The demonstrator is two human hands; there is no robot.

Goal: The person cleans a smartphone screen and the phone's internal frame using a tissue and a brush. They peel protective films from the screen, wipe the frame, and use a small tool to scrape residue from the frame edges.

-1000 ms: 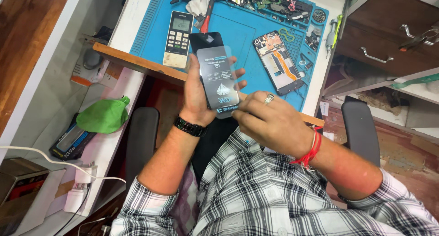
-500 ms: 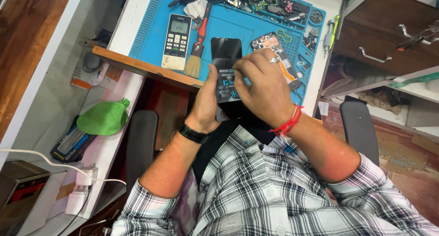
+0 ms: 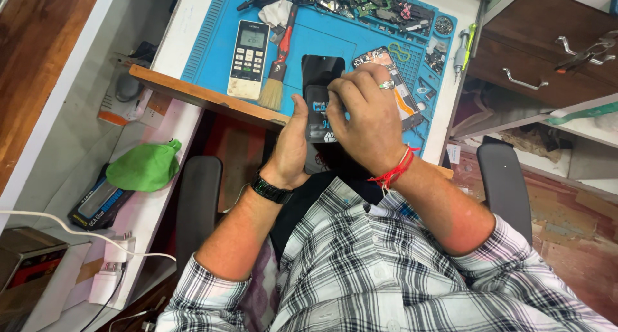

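My left hand [image 3: 291, 146] grips a dark phone screen panel [image 3: 320, 81] from the left side, thumb on its face, over the near edge of a blue work mat [image 3: 206, 42]. My right hand [image 3: 367, 116], with a ring and a red wrist thread, lies across the panel's lower part, fingertips pressed on its surface near a printed sticker. An opened phone body [image 3: 402, 90] with exposed parts lies on the mat just right of my hands.
A white remote control [image 3: 249, 58] and a red-handled brush [image 3: 278, 68] lie on the mat to the left. Tools and small parts crowd the mat's far edge. A wooden drawer unit [image 3: 547, 48] stands right; a green cloth [image 3: 145, 168] sits on the lower left shelf.
The panel has moved forward over the mat and my right hand has slid up from its lower edge to cover its lower face.
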